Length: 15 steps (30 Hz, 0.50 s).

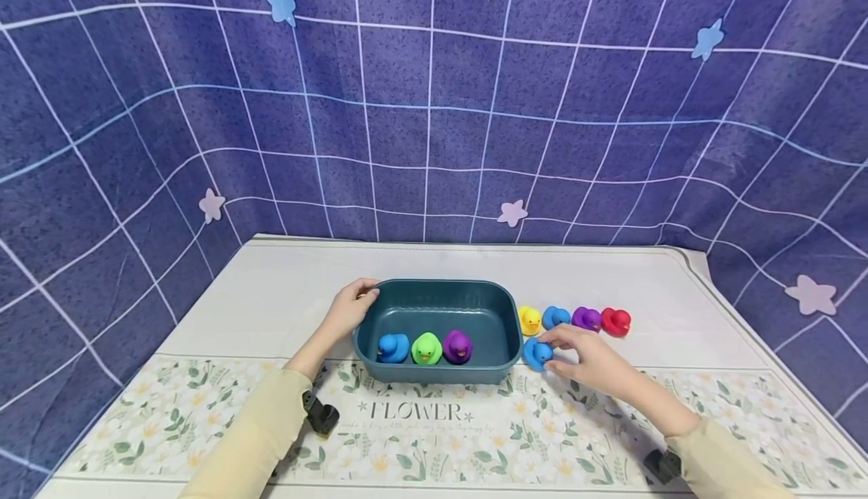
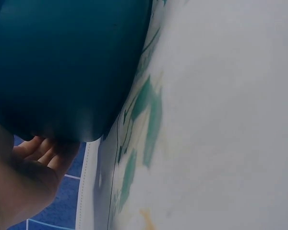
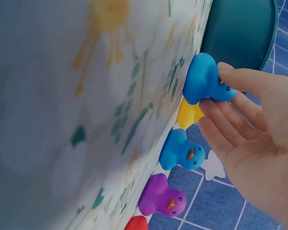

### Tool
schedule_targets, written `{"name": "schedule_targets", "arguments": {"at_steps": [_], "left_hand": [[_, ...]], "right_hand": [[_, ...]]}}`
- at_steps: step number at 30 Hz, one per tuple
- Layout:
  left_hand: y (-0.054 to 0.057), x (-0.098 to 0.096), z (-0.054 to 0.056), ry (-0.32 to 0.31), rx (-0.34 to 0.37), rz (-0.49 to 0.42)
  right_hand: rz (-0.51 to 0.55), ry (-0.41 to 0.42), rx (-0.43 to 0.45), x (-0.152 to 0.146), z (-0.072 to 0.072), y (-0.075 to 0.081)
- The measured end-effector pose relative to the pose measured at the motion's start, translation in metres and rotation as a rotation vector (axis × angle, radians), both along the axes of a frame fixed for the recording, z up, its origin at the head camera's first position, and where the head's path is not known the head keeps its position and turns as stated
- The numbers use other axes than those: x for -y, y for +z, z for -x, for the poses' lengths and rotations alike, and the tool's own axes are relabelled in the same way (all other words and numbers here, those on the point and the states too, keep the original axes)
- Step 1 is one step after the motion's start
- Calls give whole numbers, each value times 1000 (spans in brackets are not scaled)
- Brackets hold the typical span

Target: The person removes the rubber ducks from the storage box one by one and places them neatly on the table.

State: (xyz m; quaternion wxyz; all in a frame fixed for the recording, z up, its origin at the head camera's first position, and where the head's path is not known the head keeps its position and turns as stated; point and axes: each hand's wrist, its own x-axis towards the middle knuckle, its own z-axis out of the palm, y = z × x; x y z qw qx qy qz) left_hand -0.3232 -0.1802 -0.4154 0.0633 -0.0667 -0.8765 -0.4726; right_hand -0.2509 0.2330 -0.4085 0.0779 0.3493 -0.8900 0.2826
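Observation:
A dark teal basin sits mid-table with a blue rubber duck, a green duck and a purple duck inside along its near wall. My left hand grips its left end at the rim; in the left wrist view, the fingers curl against the basin's end. Just right of the basin, my right hand pinches the head of another blue rubber duck between thumb and fingers. That duck appears to rest on the table.
Behind the right hand stand a yellow duck, a blue duck, a purple duck and a red duck in a row. The white table cover has a floral band in front. A blue gridded curtain hangs behind.

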Motion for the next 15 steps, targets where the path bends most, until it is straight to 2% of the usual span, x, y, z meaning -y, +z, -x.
{"name": "schedule_targets", "arguments": {"at_steps": [6,15], "left_hand": [[1,1,-1,6,2,-4],[1,-1,-1,2,-16,-14]], "right_hand": [[-16,-13,-4,1,0,-1],[-39,-74,-20,0,-3,3]]}}
